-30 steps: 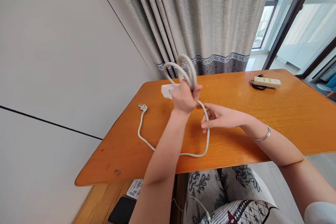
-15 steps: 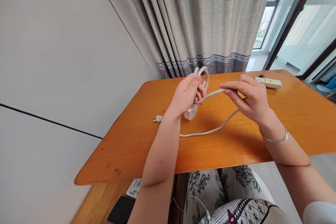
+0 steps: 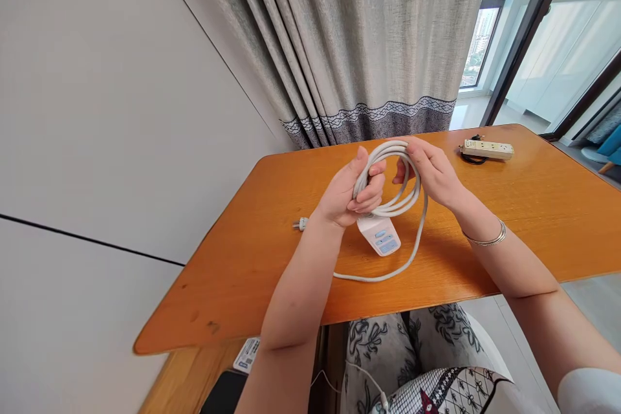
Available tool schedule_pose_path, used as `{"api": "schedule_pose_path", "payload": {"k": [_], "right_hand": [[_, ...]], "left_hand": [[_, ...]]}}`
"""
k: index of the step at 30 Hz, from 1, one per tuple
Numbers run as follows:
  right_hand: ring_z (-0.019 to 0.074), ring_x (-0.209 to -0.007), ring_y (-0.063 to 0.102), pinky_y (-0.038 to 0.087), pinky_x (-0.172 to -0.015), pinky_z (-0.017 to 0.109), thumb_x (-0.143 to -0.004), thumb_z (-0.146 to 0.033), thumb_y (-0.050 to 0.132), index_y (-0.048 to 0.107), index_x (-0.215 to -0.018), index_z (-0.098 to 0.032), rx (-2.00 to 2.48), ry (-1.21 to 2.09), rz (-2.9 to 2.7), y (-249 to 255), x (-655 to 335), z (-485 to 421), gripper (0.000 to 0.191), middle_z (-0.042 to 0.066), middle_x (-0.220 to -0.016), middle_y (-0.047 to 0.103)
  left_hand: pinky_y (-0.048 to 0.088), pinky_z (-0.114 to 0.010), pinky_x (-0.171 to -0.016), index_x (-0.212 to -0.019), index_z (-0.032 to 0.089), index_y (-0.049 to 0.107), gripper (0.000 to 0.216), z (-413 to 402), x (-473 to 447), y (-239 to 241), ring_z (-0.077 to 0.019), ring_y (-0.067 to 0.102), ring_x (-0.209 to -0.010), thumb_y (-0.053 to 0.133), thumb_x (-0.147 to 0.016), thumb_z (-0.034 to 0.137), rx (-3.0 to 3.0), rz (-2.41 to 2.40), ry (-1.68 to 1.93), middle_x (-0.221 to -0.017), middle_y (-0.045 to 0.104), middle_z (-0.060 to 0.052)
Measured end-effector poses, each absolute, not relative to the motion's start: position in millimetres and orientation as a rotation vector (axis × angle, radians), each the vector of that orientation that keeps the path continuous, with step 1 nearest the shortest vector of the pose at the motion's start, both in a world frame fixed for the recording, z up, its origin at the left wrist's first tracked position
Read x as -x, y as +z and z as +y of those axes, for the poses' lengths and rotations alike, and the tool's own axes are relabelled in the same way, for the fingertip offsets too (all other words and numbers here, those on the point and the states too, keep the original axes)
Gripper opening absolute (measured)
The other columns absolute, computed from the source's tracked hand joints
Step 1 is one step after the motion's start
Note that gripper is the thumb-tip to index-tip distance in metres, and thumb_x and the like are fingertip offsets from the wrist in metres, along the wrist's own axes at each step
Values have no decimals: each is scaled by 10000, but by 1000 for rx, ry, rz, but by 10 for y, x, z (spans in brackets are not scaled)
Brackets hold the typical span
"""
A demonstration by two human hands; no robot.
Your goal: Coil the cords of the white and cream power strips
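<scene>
My left hand (image 3: pixel 350 194) is closed around several loops of a white power cable (image 3: pixel 394 197), held just above the orange wooden table (image 3: pixel 485 233). My right hand (image 3: pixel 429 171) grips the far side of the same coil with its fingers curled over it. A small white socket block (image 3: pixel 379 234) with blue buttons hangs below the coil, against the table. A loose stretch of cable (image 3: pixel 383 275) curves over the table toward me, and its plug (image 3: pixel 301 224) lies left of my left wrist.
A second cream power strip (image 3: pixel 486 150) with a dark cord lies at the table's far right. Grey curtains (image 3: pixel 369 45) hang behind the table, and a wall runs along the left. Below the table's near edge lie a black phone (image 3: pixel 226 394) and a printed card (image 3: pixel 248 354).
The coil has grown by another loop and dropped lower. My right hand came in from holding the cable stretched out to gripping the coil. The loose cable on the table is shorter.
</scene>
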State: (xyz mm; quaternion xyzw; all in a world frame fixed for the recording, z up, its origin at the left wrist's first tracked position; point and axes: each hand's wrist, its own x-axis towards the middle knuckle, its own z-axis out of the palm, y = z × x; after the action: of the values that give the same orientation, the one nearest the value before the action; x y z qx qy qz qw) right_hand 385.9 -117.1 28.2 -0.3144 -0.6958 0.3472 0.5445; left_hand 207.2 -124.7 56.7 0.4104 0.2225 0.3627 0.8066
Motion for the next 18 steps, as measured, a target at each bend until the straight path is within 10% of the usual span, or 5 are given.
{"api": "schedule_pose_path", "payload": {"k": [7, 18], "right_hand": [[72, -355, 440, 293, -345, 203, -925, -724, 562, 526, -818, -228, 694, 850, -1496, 256, -3777, -1180, 509, -93, -514, 394], [102, -498, 584, 483, -500, 224, -1008, -528, 498, 624, -1117, -167, 734, 1236, -1561, 198, -3737, -1139, 398, -51, -645, 566]], "left_hand": [[172, -123, -282, -691, 199, 401, 499, -1240, -2144, 564, -21, 175, -238, 476, -1028, 560, -913, 529, 827, -383, 268, 132], [158, -180, -299, -662, 218, 352, 543, -1300, -2015, 735, -45, 102, -257, 314, -1069, 576, -773, 462, 1297, -382, 182, 115]]}}
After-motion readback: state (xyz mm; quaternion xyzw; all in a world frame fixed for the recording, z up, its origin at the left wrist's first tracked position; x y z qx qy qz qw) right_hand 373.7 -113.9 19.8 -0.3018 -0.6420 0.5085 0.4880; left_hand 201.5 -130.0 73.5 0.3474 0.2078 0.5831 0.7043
